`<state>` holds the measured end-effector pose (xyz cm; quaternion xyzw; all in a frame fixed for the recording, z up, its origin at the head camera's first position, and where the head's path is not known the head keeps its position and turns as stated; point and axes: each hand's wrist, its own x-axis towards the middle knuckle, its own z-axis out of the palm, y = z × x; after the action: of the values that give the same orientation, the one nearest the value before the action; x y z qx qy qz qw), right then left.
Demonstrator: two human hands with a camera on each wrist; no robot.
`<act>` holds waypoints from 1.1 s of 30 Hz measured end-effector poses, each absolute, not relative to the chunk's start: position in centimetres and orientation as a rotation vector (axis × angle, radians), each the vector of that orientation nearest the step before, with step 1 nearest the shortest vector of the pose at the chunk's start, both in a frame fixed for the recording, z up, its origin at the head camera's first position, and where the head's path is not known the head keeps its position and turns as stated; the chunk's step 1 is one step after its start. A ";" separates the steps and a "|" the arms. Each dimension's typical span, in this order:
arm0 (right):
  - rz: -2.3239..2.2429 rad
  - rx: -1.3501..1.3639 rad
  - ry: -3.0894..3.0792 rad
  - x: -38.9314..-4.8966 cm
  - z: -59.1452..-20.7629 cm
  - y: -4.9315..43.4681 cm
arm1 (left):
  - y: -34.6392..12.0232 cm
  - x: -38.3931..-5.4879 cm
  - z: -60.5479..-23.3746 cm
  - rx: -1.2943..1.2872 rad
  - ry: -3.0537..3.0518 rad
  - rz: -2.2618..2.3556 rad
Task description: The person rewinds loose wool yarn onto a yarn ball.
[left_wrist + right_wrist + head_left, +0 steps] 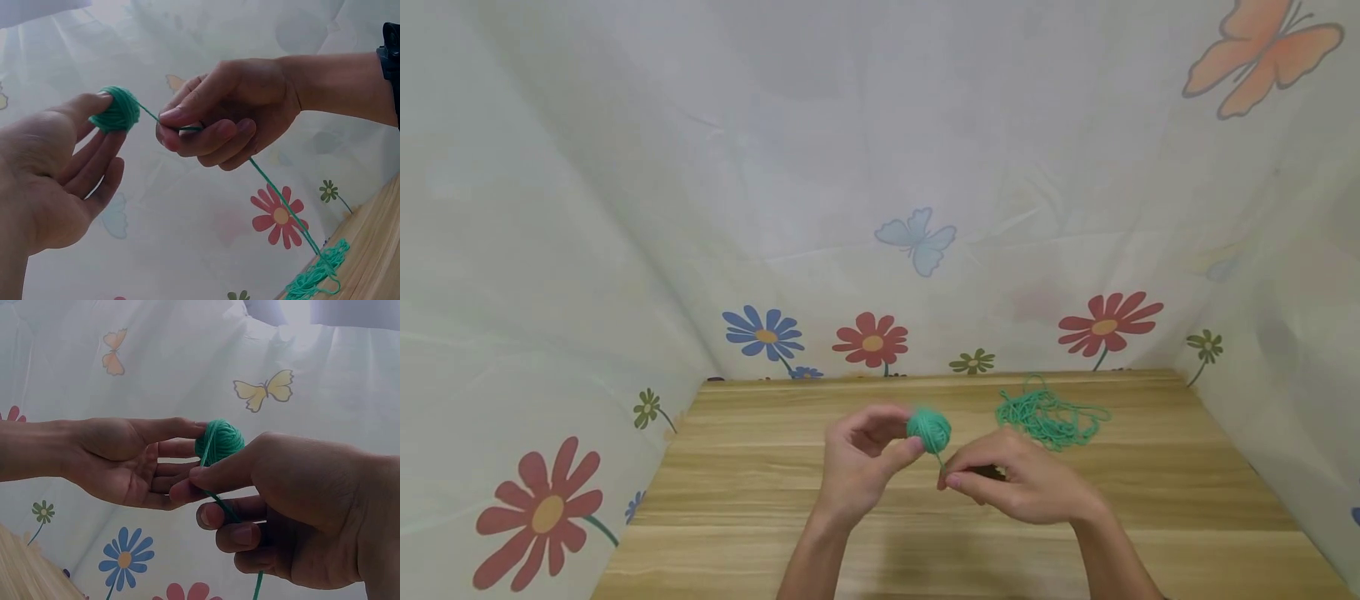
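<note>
A small ball of green yarn (929, 430) is pinched between the thumb and fingers of my left hand (867, 458), above the table. Close by on its right, my right hand (1022, 477) pinches the yarn strand (149, 112) between thumb and forefinger. From the ball the strand runs taut to those fingertips, then passes under the curled fingers of the right hand. In the left wrist view it leaves that hand and drops to a loose heap of green yarn (315, 275) on the table.
The wooden table (737, 500) carries the loose yarn heap near its back right. A pale curtain (820, 167) printed with flowers and butterflies closes off the back and both sides. A dark band (390, 62) sits around the right wrist.
</note>
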<state>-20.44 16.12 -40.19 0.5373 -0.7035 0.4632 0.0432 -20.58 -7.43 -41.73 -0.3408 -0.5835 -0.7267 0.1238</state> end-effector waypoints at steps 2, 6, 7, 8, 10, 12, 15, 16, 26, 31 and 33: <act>1.433 1.593 -2.202 -20.5 -40.3 16.2 | -7.4 -20.5 -41.7 -1.075 -1.699 -2.133; 1.502 1.463 -2.283 -20.5 -40.3 16.4 | -7.4 -20.4 -41.8 -1.228 -1.697 -2.137; 1.518 1.430 -2.299 -20.5 -40.3 16.4 | -7.4 -20.3 -41.8 -1.260 -1.704 -2.137; 1.538 1.394 -2.317 -20.5 -40.2 16.4 | -7.4 -20.3 -41.8 -1.289 -1.714 -2.132; 1.568 1.324 -2.339 -20.4 -40.1 16.5 | -7.4 -20.2 -41.8 -1.333 -1.742 -2.124; 1.594 1.270 -2.349 -20.4 -40.0 16.5 | -7.4 -20.2 -41.8 -1.372 -1.779 -2.097; 1.615 1.206 -2.344 -20.3 -39.9 16.5 | -7.4 -20.2 -41.8 -1.404 -1.856 -2.043; 1.615 1.195 -2.335 -20.2 -39.8 16.5 | -7.4 -20.2 -41.8 -1.410 -1.891 -2.014; 1.638 1.171 -2.109 -20.3 -40.1 16.5 | -7.0 -20.3 -42.1 -1.240 -2.156 -1.773; 1.641 1.235 -2.034 -20.4 -40.1 16.5 | -6.7 -19.9 -41.1 -1.087 -2.126 -1.733; 1.626 1.265 -2.036 -20.5 -40.2 16.4 | -6.6 -19.6 -40.5 -0.999 -2.109 -1.711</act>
<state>-20.52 16.42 -40.18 0.4334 -0.6976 0.5573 0.1225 -19.58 -6.63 -40.55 -0.3425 -0.7234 -0.5867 0.1236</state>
